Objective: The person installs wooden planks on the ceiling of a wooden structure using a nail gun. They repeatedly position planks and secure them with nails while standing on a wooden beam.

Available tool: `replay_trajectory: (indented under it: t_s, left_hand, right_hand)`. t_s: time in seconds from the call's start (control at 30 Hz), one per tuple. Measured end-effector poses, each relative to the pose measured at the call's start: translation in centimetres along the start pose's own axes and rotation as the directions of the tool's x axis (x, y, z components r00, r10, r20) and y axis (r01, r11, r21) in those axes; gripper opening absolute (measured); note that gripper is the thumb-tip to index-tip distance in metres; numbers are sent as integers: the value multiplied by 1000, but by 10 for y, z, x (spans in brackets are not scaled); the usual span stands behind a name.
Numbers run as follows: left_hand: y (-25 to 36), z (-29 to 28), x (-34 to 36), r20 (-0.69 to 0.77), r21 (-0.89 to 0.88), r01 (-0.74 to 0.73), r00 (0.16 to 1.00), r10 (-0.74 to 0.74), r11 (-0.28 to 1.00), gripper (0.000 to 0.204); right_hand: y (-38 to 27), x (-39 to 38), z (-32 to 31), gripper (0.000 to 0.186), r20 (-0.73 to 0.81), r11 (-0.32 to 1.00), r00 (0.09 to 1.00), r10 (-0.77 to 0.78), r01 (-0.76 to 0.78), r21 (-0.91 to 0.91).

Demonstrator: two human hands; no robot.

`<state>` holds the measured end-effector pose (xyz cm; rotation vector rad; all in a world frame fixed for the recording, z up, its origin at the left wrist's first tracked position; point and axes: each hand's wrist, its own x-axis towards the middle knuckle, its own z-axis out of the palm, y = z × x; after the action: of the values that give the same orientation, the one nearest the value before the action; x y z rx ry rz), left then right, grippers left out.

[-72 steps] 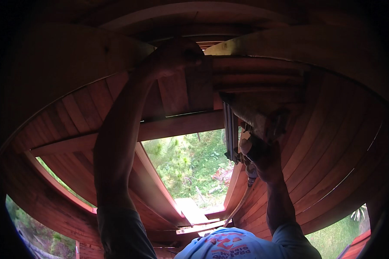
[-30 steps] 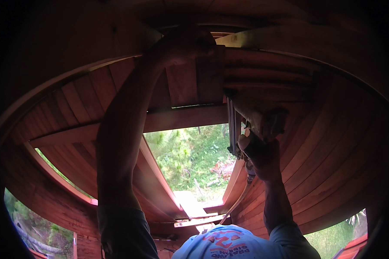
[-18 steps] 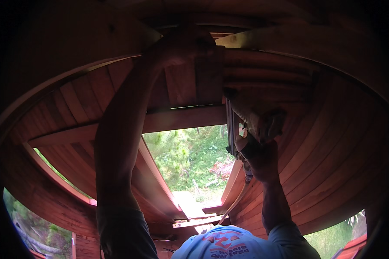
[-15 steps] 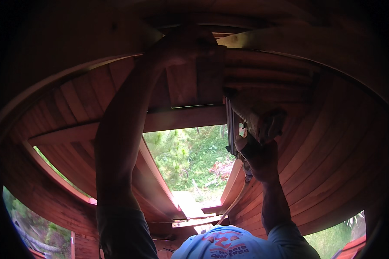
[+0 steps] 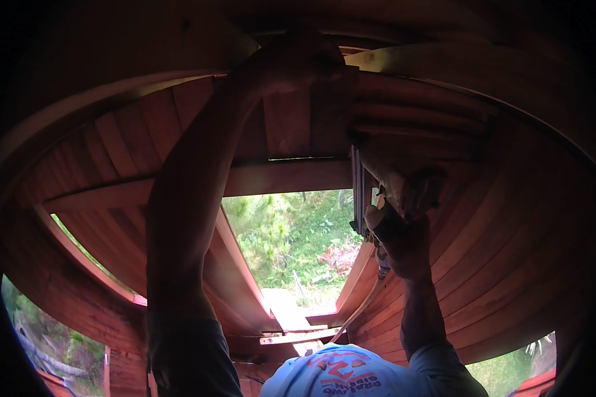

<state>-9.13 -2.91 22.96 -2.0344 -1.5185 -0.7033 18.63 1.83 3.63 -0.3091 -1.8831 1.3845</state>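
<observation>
My right hand is wrapped round the grip of a nail gun, with its long nail magazine pointing up along the window's right side. An air hose runs from the bottom of the grip down towards my shirt. My left arm reaches up to the dark top of the view, where my left hand is closed at the upper end of a narrow wooden board. Shadow hides most of those fingers. The board stands beside other upright boards above a crosswise beam.
Wooden plank walls curve round on the left and right. A framed window opening shows greenery outside. Curved beams cross overhead. A pale plank lies at the opening's lower edge.
The view has shifted slightly, so both hands and the nail gun sit a little farther right. Both hands keep their holds.
</observation>
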Motion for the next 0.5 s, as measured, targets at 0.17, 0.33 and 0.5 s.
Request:
replay_trajectory:
  t_s: [0.17, 0.33, 0.5]
  left_hand:
    - [5, -6, 5, 100, -60, 81, 992, -75, 995, 19]
    - [8, -7, 2, 72, -35, 82, 994, -79, 996, 19]
    - [-1, -4, 1, 59, -69, 59, 997, -55, 996, 20]
  right_hand:
    - [-2, 1, 1, 38, -9, 999, 1000, 28, -28, 42]
    - [-1, 2, 3, 40, -33, 1000, 999, -19, 19, 16]
    - [-1, -2, 8, 41, -35, 999, 999, 9, -8, 33]
